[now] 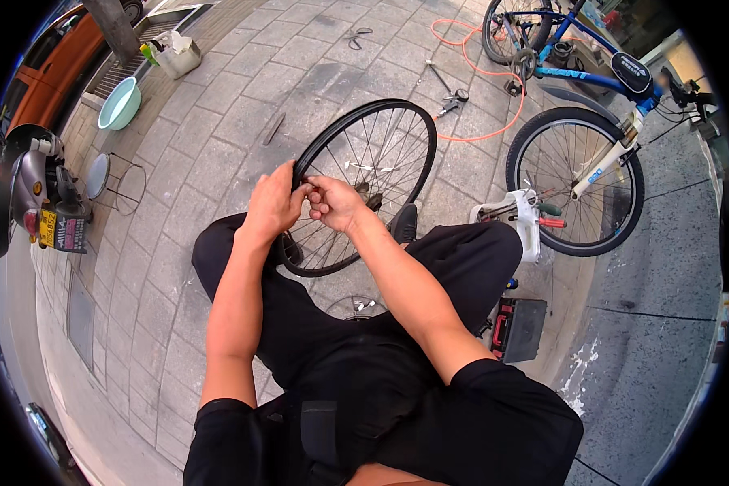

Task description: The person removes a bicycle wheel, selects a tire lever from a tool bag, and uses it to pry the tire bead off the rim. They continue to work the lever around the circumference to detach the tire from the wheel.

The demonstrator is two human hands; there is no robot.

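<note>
A bicycle wheel with a black tyre [432, 150] leans between my knees, its spokes and hub [370, 198] facing up at a slant. My left hand [274, 199] is closed over the tyre and rim on the wheel's left side. Beside it, my right hand [336, 202] has its fingers curled in a pinch at the inner edge of the same rim. What lies between those fingertips is too small to make out. Below the wheel, close to my lap, a few small pale pieces [366, 305] show on the ground.
An inflator with a round gauge [460, 95] lies beyond the wheel on an orange hose [498, 74]. At right stand a blue bicycle [575, 75], a white plastic holder [529, 239] with tools and a black toolbox [526, 330]. A stool [98, 176], green basin [121, 104] and scooter [28, 190] are left.
</note>
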